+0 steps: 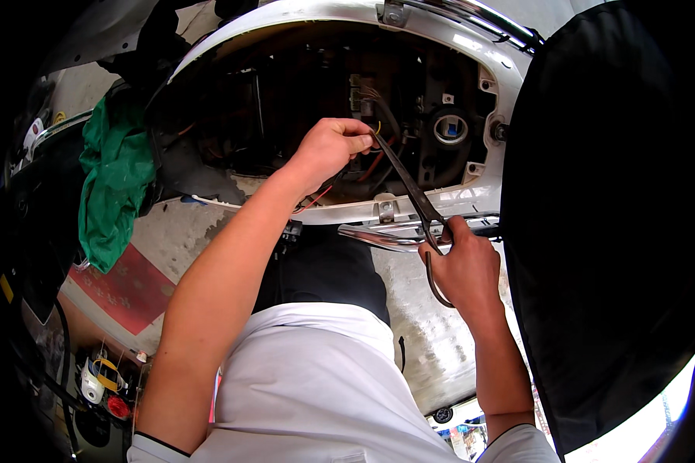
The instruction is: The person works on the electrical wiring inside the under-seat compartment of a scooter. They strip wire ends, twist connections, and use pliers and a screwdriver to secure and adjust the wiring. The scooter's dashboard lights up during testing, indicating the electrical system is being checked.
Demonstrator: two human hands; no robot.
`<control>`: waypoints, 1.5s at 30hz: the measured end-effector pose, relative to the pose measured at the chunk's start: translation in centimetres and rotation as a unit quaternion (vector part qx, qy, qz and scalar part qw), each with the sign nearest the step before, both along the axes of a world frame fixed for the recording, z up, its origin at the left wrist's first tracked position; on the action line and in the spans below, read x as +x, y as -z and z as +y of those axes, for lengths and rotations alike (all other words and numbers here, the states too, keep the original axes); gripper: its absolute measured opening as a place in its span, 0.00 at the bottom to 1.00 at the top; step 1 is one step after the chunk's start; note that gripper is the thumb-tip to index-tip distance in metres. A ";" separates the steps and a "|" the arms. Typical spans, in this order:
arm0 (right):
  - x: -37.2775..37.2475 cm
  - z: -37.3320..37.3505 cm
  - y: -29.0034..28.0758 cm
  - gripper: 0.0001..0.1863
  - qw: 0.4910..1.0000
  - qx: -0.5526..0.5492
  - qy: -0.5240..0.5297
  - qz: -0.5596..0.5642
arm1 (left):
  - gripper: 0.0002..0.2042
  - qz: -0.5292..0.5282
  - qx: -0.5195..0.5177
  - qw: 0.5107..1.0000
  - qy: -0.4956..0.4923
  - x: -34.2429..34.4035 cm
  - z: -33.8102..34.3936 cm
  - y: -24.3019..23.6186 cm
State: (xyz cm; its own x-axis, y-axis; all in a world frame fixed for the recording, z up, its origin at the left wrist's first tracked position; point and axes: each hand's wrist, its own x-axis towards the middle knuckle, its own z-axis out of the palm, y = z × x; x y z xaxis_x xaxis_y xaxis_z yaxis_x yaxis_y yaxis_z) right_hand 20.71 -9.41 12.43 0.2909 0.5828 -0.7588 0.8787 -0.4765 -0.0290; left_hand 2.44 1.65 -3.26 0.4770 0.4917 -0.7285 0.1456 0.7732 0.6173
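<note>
My left hand point(328, 148) reaches into the open white body shell point(286, 17) of a scooter and pinches a thin wire point(378, 128) from the wire bundle inside. My right hand point(463, 266) grips the handles of a long pair of dark scissors point(413, 189). Their blades point up and left, with the tips at the wire beside my left fingers. Red and orange wires point(371, 163) hang just below in the dark cavity.
A green cloth point(116, 185) hangs over the body at the left. A black seat point(610, 231) stands raised on the right. A chrome rail point(386, 235) runs under the opening. Small tools and parts point(100, 382) lie on the floor at lower left, near a red mat point(123, 289).
</note>
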 end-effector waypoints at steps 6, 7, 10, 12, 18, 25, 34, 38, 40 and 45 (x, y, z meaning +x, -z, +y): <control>0.0 0.0 0.3 0.20 0.997 -0.011 0.072 0.016 | 0.12 -0.027 0.020 0.997 0.074 0.0 0.1 -0.8; -0.5 0.4 0.1 0.19 0.995 -0.020 0.091 0.018 | 0.15 0.001 0.059 0.992 0.112 0.1 0.1 -1.1; -1.1 0.6 -0.2 0.19 0.992 -0.028 0.118 0.027 | 0.21 -0.039 0.021 0.998 0.046 0.1 -0.5 0.3; -1.1 0.3 -0.2 0.19 0.990 -0.028 0.133 0.030 | 0.22 -0.054 0.016 0.998 0.020 0.3 -0.7 0.2; -1.1 0.8 -0.3 0.19 0.987 -0.030 0.155 0.037 | 0.23 -0.033 0.025 0.999 0.004 0.5 -0.8 -0.3; -1.0 0.9 1.0 0.16 0.963 0.101 0.245 0.049 | 0.15 0.080 0.085 0.991 0.071 1.2 -2.2 -0.3; 1.9 3.3 0.2 0.15 0.894 0.258 0.356 0.090 | 0.11 0.028 0.047 0.993 -0.105 -1.7 -1.3 0.9; 3.5 4.4 3.2 0.22 0.902 0.248 0.349 0.064 | 0.10 0.191 0.178 0.962 -0.081 -2.1 -1.3 -0.5; 3.0 4.3 4.3 0.25 0.909 0.295 0.294 -0.001 | 0.09 0.267 0.264 0.927 0.002 -2.8 -1.4 -1.0; 2.1 4.5 5.2 0.28 0.936 0.272 0.218 -0.048 | 0.09 0.309 0.290 0.902 0.085 -4.1 -1.0 -1.9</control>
State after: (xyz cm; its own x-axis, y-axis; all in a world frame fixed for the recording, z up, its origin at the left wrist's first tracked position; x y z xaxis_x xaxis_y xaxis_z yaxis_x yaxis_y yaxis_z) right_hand 22.82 -4.91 7.24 0.6424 0.6857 -0.3423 0.6152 -0.7277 -0.3033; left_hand -1.68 0.69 -1.39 0.1727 0.8331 -0.5256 0.6867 0.2807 0.6705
